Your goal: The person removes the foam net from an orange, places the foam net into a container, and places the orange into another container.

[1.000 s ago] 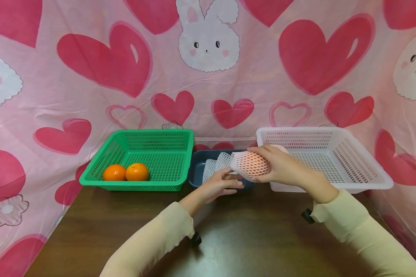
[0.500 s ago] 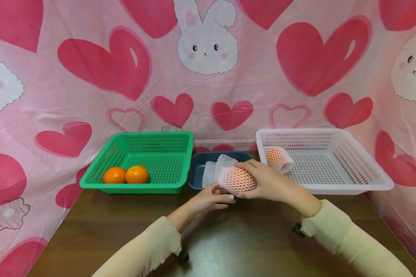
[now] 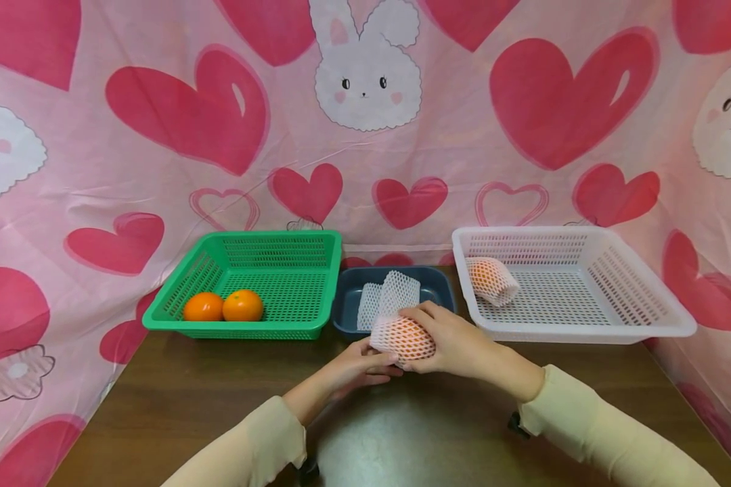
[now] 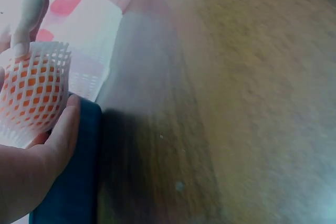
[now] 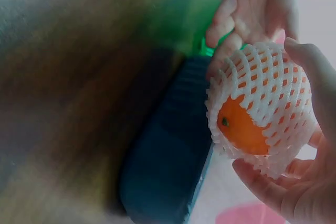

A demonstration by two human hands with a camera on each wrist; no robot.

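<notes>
In front of the blue tray (image 3: 445, 287), both hands are on an orange in a white foam net (image 3: 405, 340). My right hand (image 3: 459, 343) grips it from the right, thumb and fingers spread around the net. At its left end, my left hand (image 3: 347, 370) holds the net between thumb and fingers. Through the net's open end in the right wrist view, the bare orange skin (image 5: 242, 128) and its stem spot show. Two more foam nets (image 3: 400, 292) lie flat in the tray behind the hands.
On the left stands a green basket (image 3: 292, 328) with two bare oranges (image 3: 243, 306) near its front wall. A white basket (image 3: 585, 331) on the right holds another netted orange (image 3: 492, 280) at its left side. All stand on a brown wooden table (image 3: 438, 433) before a pink curtain.
My right hand has brought the netted orange left and down, away from the white basket to the front of the tray. My left hand has moved down and left and now holds the net's end.
</notes>
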